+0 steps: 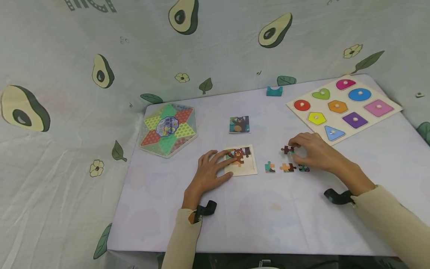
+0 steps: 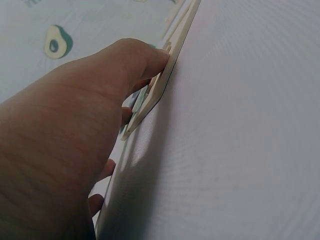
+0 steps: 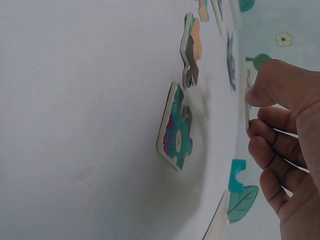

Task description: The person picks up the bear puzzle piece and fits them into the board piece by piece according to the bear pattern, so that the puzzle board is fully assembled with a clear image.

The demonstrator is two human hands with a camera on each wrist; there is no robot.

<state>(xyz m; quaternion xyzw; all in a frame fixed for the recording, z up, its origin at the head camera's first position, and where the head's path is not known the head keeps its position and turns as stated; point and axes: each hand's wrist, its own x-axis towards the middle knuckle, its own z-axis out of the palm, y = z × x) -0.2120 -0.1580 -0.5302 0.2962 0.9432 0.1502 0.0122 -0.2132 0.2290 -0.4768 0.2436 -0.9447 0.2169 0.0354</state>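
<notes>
The right hand (image 1: 317, 152) pinches a brown puzzle piece (image 1: 286, 150) between thumb and fingertips, a grip that likely leaves the interlocking edge free, while the left hand (image 1: 211, 172) lies with fingers extended across the puzzle board (image 1: 247, 169), presumably steadying it flat on the surface (image 1: 255, 220). Three loose pieces (image 1: 270, 167) lie in a row beside the board, apparently for easy pickup. A bear picture card (image 1: 239, 124) sits just beyond, probably for reference; the knobbed shape board (image 1: 334, 119) and hexagonal case (image 1: 167, 127) flank the layout, seemingly set aside.
</notes>
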